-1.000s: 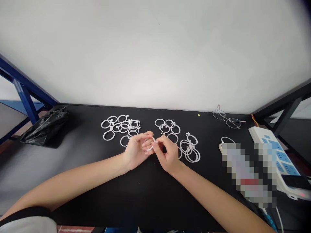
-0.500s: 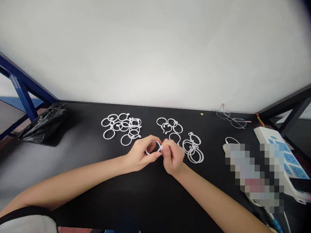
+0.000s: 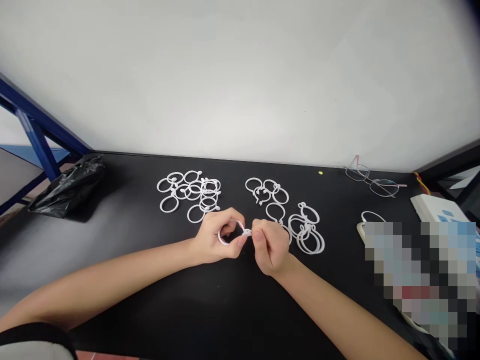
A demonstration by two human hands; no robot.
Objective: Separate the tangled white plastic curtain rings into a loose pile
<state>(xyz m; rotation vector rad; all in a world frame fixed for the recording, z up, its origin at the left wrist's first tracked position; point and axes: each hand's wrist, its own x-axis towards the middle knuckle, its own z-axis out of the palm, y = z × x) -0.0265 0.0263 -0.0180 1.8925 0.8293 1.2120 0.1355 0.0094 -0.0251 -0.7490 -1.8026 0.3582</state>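
Note:
Between my two hands is a white plastic curtain ring (image 3: pixel 219 237) with a small tab at its joint. My left hand (image 3: pixel 212 237) curls round the loop, thumb below and index finger above. The fingers of my right hand (image 3: pixel 272 247) are closed in a pinch on the tab at the ring's right side; its tip is hidden by them. Behind my left hand lies a loose cluster of similar white rings (image 3: pixel 173 192). Beyond my right hand are several more rings (image 3: pixel 276 186), and a stacked bunch of rings (image 3: pixel 307 228) rests to its right.
A crumpled black plastic bag (image 3: pixel 69 187) lies at the table's left. Glasses (image 3: pixel 384 188) sit near the wall at the back right. A white power strip (image 3: pixel 435 207) and a blurred-out object (image 3: pixel 416 280) occupy the right side. The black tabletop (image 3: pixel 210 310) meets a pale wall.
My hands have drawn slightly apart, the left one a little leftward, and more of the ring's tab shows between them. The camera view has turned slightly, shifting the right-side things rightward.

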